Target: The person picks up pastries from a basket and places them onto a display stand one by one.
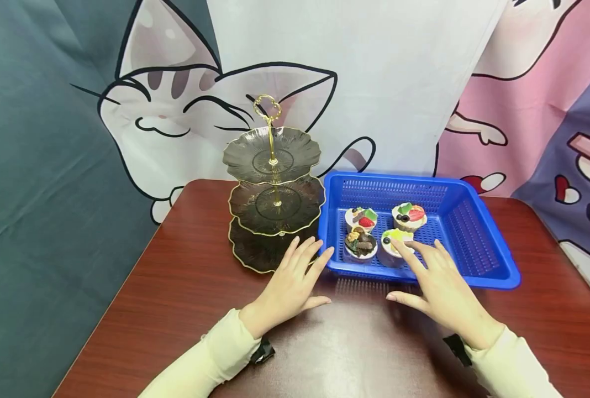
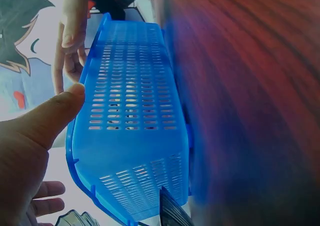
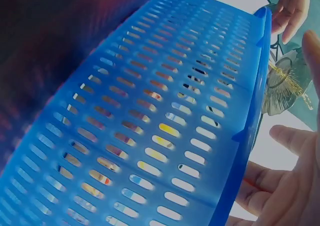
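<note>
A blue perforated plastic basket [image 1: 494, 281] holds several small cupcakes in white cups. One has a dark chocolate top [image 1: 359, 247], another a yellow top [image 1: 390, 255]; two others, one at the back left [image 1: 361, 220] and one at the back right [image 1: 409, 216], carry red and green toppings. My left hand [image 1: 287, 284], fingers spread, is by the basket's front left corner; whether it touches the rim cannot be told. Over the front rim reaches my right hand [image 1: 439, 287], fingers apart, its index finger overlapping the yellow-topped cupcake in the head view. Neither hand grips anything.
Left of the basket stands a three-tier dark plate stand [image 1: 295, 152] with gold scalloped edges and a gold ring handle [image 1: 267, 108]. Its lower plates lie close against the basket's left side. Behind the reddish-brown table [image 1: 175, 287] hangs a cartoon-printed cloth [image 1: 389, 66].
</note>
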The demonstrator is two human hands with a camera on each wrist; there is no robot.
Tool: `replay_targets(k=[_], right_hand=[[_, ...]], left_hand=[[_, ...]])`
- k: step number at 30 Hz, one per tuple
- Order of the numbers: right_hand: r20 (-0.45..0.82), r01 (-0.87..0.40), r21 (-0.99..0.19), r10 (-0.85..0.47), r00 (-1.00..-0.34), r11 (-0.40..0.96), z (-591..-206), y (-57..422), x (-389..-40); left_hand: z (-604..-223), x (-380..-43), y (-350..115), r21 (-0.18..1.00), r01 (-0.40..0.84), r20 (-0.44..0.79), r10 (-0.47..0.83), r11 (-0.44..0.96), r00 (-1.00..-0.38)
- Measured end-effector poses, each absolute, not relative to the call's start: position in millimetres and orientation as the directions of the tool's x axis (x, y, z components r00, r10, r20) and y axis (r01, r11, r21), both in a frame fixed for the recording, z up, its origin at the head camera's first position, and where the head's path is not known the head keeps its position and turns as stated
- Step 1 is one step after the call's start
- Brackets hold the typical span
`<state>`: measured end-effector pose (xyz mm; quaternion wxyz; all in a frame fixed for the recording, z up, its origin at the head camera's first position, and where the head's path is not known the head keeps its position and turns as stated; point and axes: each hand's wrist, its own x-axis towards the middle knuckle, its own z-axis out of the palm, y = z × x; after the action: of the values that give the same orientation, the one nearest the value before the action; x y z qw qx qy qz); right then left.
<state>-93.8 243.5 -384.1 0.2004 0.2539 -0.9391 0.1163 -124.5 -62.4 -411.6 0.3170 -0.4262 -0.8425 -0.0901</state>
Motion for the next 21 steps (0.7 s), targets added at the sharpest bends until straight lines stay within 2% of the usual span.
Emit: replay_targets(k=[12,21], right_hand=[[0.418,-0.476,-0.218,-0.359,-0.834,0.852,-373.5,240.4,-110.9],[0.425,-0.443,-0.246,-0.314,-0.849,0.862,-367.3,243.3,-120.9]], left_hand=[[-408.5,-131.4,-58.7,-0.071,0.776,0.64,0.625,0.627,-0.446],[-408.2,-135.6,-54.9,-0.032,0.758,0.665,0.58,0.651,-0.47]])
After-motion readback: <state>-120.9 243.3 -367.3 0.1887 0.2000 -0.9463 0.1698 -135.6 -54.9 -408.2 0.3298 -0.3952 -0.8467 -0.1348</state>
